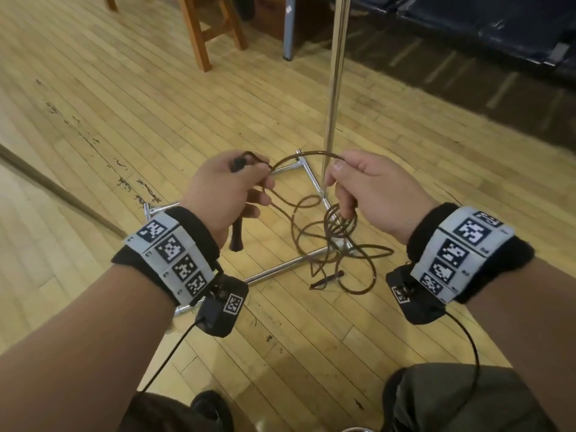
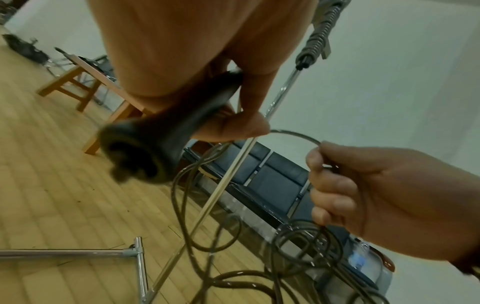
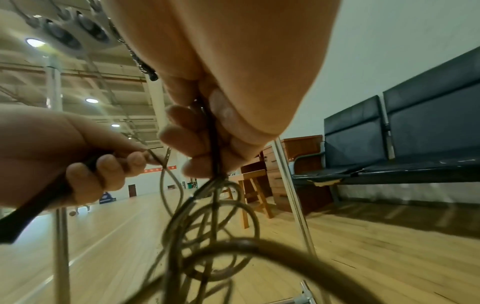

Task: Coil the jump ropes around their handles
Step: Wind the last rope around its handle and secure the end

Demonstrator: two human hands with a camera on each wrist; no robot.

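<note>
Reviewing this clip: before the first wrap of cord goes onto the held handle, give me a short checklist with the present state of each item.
1. Handle secured: ok, the left hand grips it, flared end pointing down.
2. Cord under control: ok, the right hand pinches the rope, which arcs across to the left hand.
3. Slack free of tangles: not ok, small loops bunch below the right hand, and more rope lies looped on the floor.
4. Rope clear of the metal stand: not ok, the slack lies over its base bars.
5. Second handle free: ok, it lies loose on the floor.
6. Wraps on the held handle: cannot tell, the grip hides its shaft.
</note>
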